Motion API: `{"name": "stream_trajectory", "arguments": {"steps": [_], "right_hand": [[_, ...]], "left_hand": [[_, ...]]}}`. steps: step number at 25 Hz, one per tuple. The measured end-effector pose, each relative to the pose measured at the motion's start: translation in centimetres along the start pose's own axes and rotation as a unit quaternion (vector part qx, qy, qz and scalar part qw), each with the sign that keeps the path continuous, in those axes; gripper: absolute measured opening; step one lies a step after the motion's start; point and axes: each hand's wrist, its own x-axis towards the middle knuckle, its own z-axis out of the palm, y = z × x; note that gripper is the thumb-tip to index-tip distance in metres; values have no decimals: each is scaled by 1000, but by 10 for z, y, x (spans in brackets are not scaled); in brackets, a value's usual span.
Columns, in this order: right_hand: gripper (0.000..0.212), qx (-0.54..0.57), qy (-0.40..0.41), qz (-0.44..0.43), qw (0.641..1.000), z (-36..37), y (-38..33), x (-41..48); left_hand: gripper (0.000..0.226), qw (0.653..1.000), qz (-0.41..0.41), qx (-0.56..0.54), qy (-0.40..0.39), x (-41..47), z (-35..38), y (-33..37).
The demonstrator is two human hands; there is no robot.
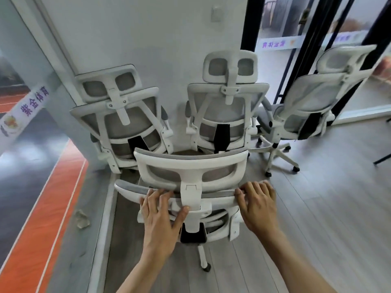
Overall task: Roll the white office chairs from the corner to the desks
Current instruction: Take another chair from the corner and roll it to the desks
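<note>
Several white office chairs with grey mesh backs crowd a corner. The nearest chair (191, 163) stands right in front of me, its back toward me. My left hand (161, 218) grips the top edge of its backrest left of the headrest post, fingers curled over the rim. My right hand (259, 206) holds the same edge on the right. Behind it, a second chair (120, 115) leans at the left and a third chair (229, 102) stands against the white wall. A fourth chair (313, 98) stands further right by the glass.
A white wall (148, 34) closes the corner behind the chairs. Glass panels with black frames (300, 49) run along the right. A window at the left looks down on an orange track (42, 208). Grey plank floor (328, 208) stretches to the right and toward me.
</note>
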Motion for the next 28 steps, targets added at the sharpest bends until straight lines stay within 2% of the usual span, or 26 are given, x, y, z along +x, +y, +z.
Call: {"name": "stream_trajectory", "arguments": {"steps": [8,14,21,28], "right_hand": [[35,-84,36,134,987,-82,138,-51],[36,-131,101,235,958,-152,225,-107],[41,-191,141,381,894,-236,316,-200],[35,-246,218,479,814,-315,358,-299]], "left_hand": [[59,988,116,-33,-93,0,92,119],[56,963,210,-68,-154,-15,158,224],[63,915,308,-122,-232,-66,230,354],[64,847,400,-179,-301,-134,280,469]]}}
